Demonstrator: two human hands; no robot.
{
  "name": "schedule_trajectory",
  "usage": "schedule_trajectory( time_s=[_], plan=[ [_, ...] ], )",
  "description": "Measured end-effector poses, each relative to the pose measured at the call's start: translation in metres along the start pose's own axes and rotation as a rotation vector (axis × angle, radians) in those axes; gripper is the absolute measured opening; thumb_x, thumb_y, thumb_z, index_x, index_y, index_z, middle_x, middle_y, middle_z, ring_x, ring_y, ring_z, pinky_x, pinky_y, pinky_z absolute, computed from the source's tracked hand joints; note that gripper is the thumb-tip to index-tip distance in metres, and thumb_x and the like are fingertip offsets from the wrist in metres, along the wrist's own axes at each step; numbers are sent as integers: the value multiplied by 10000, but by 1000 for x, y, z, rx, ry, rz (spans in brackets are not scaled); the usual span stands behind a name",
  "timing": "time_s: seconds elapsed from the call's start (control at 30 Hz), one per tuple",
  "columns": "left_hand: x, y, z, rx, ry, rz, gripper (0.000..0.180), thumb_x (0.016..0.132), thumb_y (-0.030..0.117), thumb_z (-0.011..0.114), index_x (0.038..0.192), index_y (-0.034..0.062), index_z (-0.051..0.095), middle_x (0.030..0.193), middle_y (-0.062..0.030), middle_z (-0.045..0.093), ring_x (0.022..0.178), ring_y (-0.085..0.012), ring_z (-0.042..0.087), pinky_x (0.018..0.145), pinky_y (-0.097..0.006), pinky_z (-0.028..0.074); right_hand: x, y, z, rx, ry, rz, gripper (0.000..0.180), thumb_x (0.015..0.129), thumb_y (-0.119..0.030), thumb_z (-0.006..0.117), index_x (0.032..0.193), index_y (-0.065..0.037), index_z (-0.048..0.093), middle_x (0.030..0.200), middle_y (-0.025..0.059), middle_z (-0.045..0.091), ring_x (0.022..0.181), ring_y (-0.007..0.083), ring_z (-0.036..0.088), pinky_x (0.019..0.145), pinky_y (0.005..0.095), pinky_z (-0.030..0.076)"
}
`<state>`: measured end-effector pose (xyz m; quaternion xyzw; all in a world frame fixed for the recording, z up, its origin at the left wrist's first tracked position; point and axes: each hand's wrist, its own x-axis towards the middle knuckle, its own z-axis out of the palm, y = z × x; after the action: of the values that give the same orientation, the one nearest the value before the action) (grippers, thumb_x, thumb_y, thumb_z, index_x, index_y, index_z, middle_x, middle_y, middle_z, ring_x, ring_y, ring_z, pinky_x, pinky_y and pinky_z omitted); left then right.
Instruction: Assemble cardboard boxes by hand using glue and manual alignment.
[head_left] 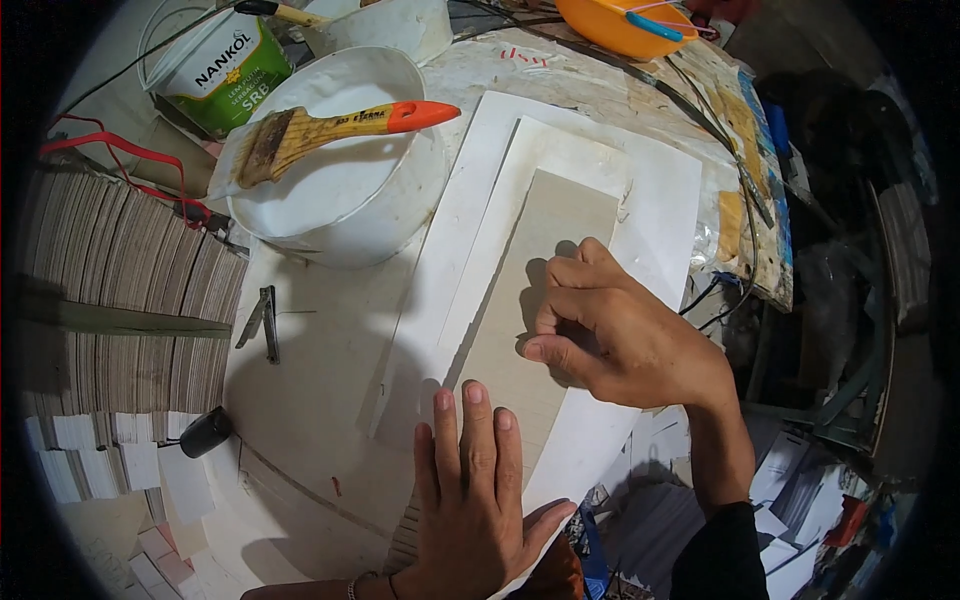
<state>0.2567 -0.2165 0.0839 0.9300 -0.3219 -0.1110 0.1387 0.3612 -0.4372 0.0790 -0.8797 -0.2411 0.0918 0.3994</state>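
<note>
A long strip of greyish-brown cardboard [570,215] lies at a slant on stacked white sheets [663,220]. My left hand [475,500] rests flat on the strip's near end, fingers stretched out and slightly apart, thumb out to the right. Over the middle of the strip, my right hand [630,330] is curled, thumb and index finger drawn close together. Whatever it pinches, if anything, is hidden by the fingers. Close parallel lines show along the strip's near left edge, beside my left hand.
Across a white tub [350,235] of white paste lies a wide brush [330,137]. A green-and-white bucket [225,75] and an orange bowl [620,30] stand farther back. Left are stacked boards [120,290], a small dark two-armed metal tool [268,325] and a black cylinder [207,432]. Cables [710,125] cross the right.
</note>
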Motion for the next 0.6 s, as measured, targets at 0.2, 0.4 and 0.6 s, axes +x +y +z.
schedule_trajectory(
  time_s=[0.2,0.4,0.6],
  plan=[
    [0,-1,3,-37,28,-5,1067,849,459,776,1519,-179,245,1597,-439,159,1482,-636,147,1147,-728,206,0,1,1,28,-7,7,147,923,-127,683,866,8,669,898,141,531,943,297,434,865,419,403],
    [0,0,3,-43,57,14,1067,846,456,780,1517,-182,249,1597,-440,154,1484,-637,137,1150,-729,199,0,1,2,26,-12,22,139,918,-119,686,860,7,671,913,139,549,957,299,440,878,416,404],
    [2,1,0,-10,5,14,1080,882,511,749,1497,-211,234,1560,-482,167,1466,-661,143,1125,-757,198,-1,0,2,27,-3,33,140,919,-120,686,856,4,670,914,138,553,953,300,443,870,416,409]
  ],
)
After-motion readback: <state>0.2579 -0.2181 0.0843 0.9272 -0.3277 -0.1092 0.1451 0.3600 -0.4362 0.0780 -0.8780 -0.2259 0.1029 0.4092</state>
